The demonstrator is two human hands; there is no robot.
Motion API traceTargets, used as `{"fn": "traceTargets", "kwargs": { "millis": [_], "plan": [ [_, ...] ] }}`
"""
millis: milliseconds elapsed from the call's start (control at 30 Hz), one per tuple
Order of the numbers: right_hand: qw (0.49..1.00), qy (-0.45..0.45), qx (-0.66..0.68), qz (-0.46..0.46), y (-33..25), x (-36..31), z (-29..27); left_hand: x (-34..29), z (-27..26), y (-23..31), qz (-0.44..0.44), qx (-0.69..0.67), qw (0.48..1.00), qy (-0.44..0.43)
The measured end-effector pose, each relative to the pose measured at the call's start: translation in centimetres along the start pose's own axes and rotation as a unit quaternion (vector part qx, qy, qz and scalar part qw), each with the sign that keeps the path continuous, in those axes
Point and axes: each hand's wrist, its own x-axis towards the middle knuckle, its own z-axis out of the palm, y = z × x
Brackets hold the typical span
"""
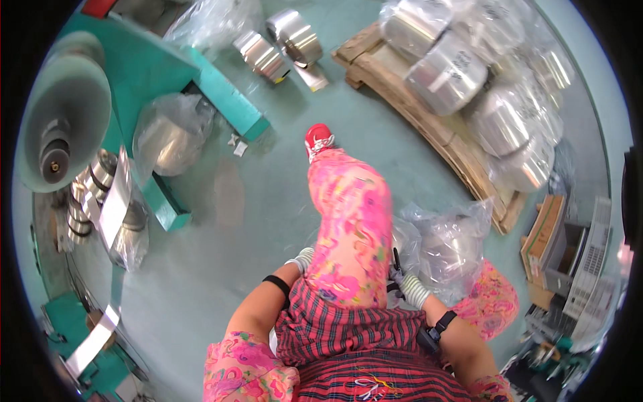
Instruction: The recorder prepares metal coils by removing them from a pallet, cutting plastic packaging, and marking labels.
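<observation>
My left hand [303,258], in a pale striped glove, reaches down beside my bent leg; the leg hides its fingers. On the other side of that leg is my right hand [410,287], in a striped glove with dark finger parts. Its fingers look closed, and a thin dark thing [396,258] sticks up from them, too small to name. Just beyond the right hand, a shiny metal coil [454,248] sits on the floor in clear plastic wrap. More crumpled clear plastic [406,238] lies between the coil and my leg.
A wooden pallet [429,124] at far right bears several plastic-wrapped metal coils [447,74]. Two bare metal coils [295,39] stand at the far side. Left are a green machine frame [228,94], a bagged coil [171,144] and a metal strip [94,342]. Grey bins [566,258] stand right.
</observation>
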Motion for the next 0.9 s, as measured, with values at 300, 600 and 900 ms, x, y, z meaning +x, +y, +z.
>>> {"fn": "traceTargets", "kwargs": {
  "millis": [300,600,900],
  "plan": [
    [0.952,-0.04,0.128,0.274,6.3,6.8,1.1,1.6,7.7,-2.7,0.109,0.283,0.952,-0.04],
    [0.946,-0.045,0.094,0.307,9.4,6.2,-11.5,8.5,14.3,-5.5,0.016,-0.221,0.972,-0.078],
    [0.948,-0.042,0.056,0.309,6.3,7.6,-9.6,9.6,7.2,0.0,0.163,0.182,0.947,-0.209]
  ]
}}
